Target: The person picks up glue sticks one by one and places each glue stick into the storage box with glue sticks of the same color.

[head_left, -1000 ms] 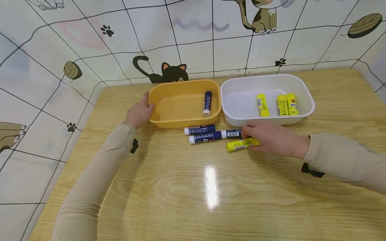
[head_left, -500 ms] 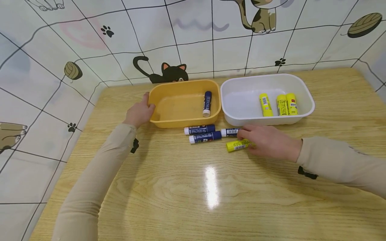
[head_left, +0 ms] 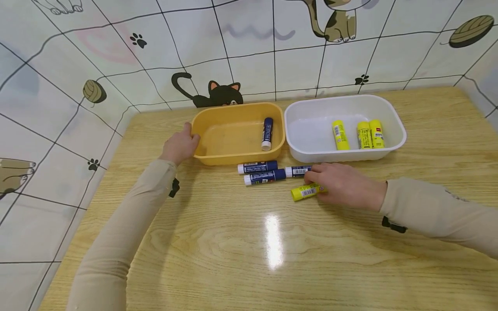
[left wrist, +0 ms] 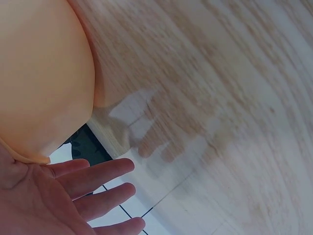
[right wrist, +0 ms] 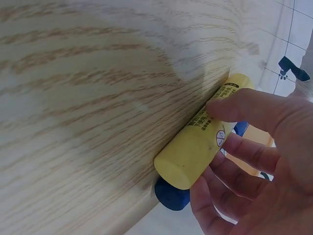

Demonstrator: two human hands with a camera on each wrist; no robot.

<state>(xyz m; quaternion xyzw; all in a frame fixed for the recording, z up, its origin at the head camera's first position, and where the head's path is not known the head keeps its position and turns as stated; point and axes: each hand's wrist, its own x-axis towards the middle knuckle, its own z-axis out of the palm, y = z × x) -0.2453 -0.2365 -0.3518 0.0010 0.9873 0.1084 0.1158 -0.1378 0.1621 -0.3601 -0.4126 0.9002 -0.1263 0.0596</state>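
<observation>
My right hand [head_left: 344, 183] pinches a yellow glue stick [head_left: 305, 191] just above the table; the right wrist view shows the thumb across the yellow glue stick [right wrist: 195, 139] and the other fingers on its far side. Right behind it lies a navy glue stick with a white end [head_left: 298, 171], partly hidden by the fingertips. At the left end of an orange bin [head_left: 237, 160], my left hand [head_left: 180, 144] touches the rim. Its fingers [left wrist: 105, 178] stretch out straight in the left wrist view.
A white bin [head_left: 346, 156] with several yellow glue sticks [head_left: 364, 135] stands against the orange one, which has a navy glue stick [head_left: 267, 134] inside. Two navy glue sticks [head_left: 264, 177] lie before the orange bin. A tiled wall [head_left: 253, 60] rises behind the table.
My right hand has slid a little left along the yellow glue stick and turned it slightly. A yellow glue stick in the white bin rolled right, then partly back. My left hand has stayed put.
</observation>
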